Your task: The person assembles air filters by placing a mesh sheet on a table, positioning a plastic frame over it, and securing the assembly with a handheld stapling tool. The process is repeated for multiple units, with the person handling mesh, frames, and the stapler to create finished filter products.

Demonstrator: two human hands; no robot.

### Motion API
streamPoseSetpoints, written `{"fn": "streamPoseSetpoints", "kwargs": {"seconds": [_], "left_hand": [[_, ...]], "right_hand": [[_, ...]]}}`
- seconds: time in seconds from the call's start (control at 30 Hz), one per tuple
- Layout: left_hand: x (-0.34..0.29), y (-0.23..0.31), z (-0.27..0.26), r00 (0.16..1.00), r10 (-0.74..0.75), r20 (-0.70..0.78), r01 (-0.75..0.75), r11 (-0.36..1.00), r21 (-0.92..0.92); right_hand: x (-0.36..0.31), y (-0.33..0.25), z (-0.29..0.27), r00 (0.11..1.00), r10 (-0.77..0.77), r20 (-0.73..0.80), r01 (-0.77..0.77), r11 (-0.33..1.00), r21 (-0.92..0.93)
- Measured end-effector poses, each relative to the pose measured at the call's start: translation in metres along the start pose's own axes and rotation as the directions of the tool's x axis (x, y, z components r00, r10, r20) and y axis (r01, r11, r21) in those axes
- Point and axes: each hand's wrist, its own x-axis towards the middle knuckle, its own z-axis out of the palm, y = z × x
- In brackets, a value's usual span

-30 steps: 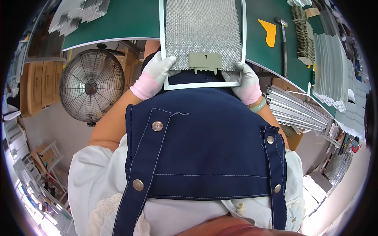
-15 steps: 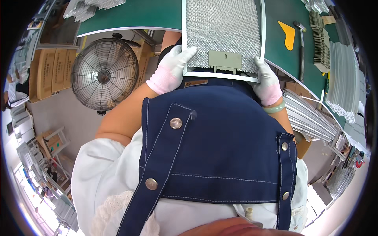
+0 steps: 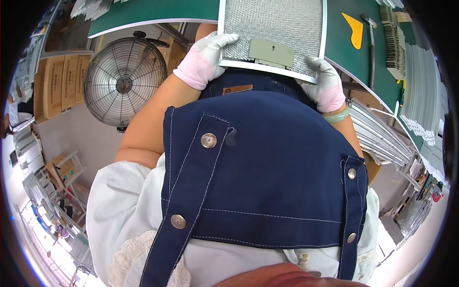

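In both hands I hold a metal mesh filter [image 3: 272, 24], a silvery mesh panel in a pale rim, by its near corners. My left hand [image 3: 208, 52], in a white glove with a pink cuff, grips the left corner, thumb lying over the mesh. At the right corner my right hand [image 3: 327, 79], gloved alike, is closed on the rim with its thumb on top; its other fingers are hidden underneath. A grey-green plastic latch [image 3: 271, 52] sits at the filter's near edge between the hands, and neither hand touches it.
On the green table [image 3: 138, 13] to the right lie a yellow scraper [image 3: 354, 31], a hammer [image 3: 371, 52] and a stack of grey-green plastic parts [image 3: 394, 45]. Beyond them are piled pale frame strips [image 3: 420, 91]. A black floor fan [image 3: 125, 85] and cardboard boxes [image 3: 62, 86] stand at left.
The filter, with the latch and both hands, has moved farther from my body over the table. Its near edge now slopes down to the right a little more.
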Motion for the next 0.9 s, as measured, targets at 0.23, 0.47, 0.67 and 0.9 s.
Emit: {"fn": "streamPoseSetpoints", "kwargs": {"seconds": [0.23, 0.47, 0.67, 0.9], "left_hand": [[-0.004, 0.006, -0.006, 0.959, -0.251, 0.129, 0.277, 0.921, -0.272], [-0.005, -0.010, -0.027, 0.752, 0.292, 0.591, -0.634, 0.076, 0.769], [0.010, 0.000, -0.029, 0.879, 0.054, 0.474, -0.407, 0.602, 0.687], [-0.012, 0.000, -0.012, 0.853, 0.207, 0.479, -0.518, 0.443, 0.731]], "right_hand": [[-0.004, 0.007, 0.005, 0.998, 0.055, 0.022, -0.056, 0.997, 0.046], [-0.004, 0.008, 0.004, 0.999, -0.043, -0.031, 0.041, 0.996, -0.077], [-0.002, 0.005, 0.002, 1.000, 0.010, -0.011, -0.011, 1.000, -0.020], [0.002, 0.007, -0.009, 0.998, -0.054, 0.020, 0.055, 0.993, -0.101]]}}
